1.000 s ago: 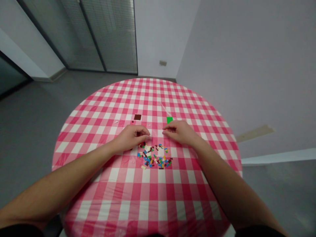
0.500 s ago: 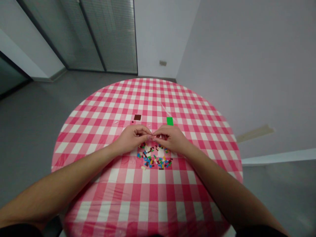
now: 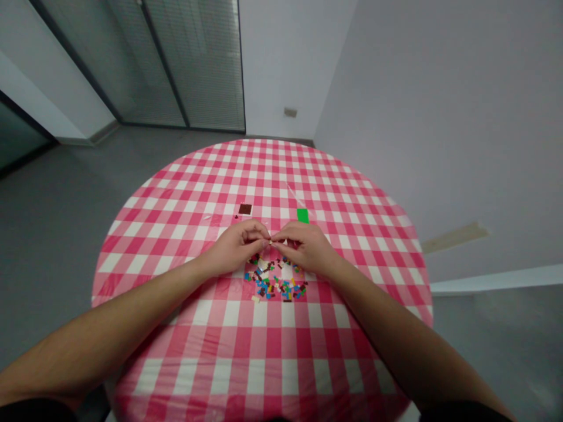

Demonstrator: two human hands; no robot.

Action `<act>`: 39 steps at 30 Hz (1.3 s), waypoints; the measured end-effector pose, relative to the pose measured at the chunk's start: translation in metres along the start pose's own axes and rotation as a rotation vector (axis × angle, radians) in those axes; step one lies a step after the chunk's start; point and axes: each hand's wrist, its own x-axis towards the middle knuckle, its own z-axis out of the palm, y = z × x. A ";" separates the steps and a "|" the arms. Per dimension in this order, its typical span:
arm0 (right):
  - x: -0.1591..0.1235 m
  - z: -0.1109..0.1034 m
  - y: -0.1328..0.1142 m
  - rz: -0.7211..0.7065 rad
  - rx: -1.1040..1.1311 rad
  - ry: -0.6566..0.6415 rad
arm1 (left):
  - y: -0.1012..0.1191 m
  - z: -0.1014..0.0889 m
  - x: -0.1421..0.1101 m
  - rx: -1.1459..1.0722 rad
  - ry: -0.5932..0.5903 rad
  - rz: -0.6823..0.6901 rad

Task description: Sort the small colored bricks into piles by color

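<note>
My left hand (image 3: 241, 245) and my right hand (image 3: 308, 245) meet fingertip to fingertip over the middle of the table. Both are closed in a pinch. A tiny pale piece (image 3: 270, 241) shows between the fingertips; its exact kind is too small to make out. Just below my hands lies a loose pile of small building bricks (image 3: 272, 287) in blue, dark brown, green, yellow and white. Part of the pile's far side is hidden by my fingers. Beyond my left hand is a dark brown square plate (image 3: 245, 209), and beyond my right hand a bright green plate (image 3: 302, 215).
A red-and-white checked cloth (image 3: 237, 346) covers the round table. One small dark piece (image 3: 236, 217) lies near the brown plate. Past the table are a glass partition (image 3: 197, 64) and a white wall (image 3: 440, 117) on the right.
Both hands stay in nearly the same place, with a slight shift of the fingers. The pale piece between the fingertips shows more clearly now.
</note>
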 end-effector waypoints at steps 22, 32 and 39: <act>-0.007 -0.086 0.043 0.563 -0.260 -0.291 | 0.000 -0.010 0.001 0.151 0.046 -0.003; -0.004 -0.075 0.045 0.612 -0.301 -0.345 | 0.007 -0.012 0.001 0.227 -0.013 -0.056; -0.006 -0.072 0.049 0.617 -0.289 -0.322 | 0.002 -0.016 0.003 0.273 0.006 -0.067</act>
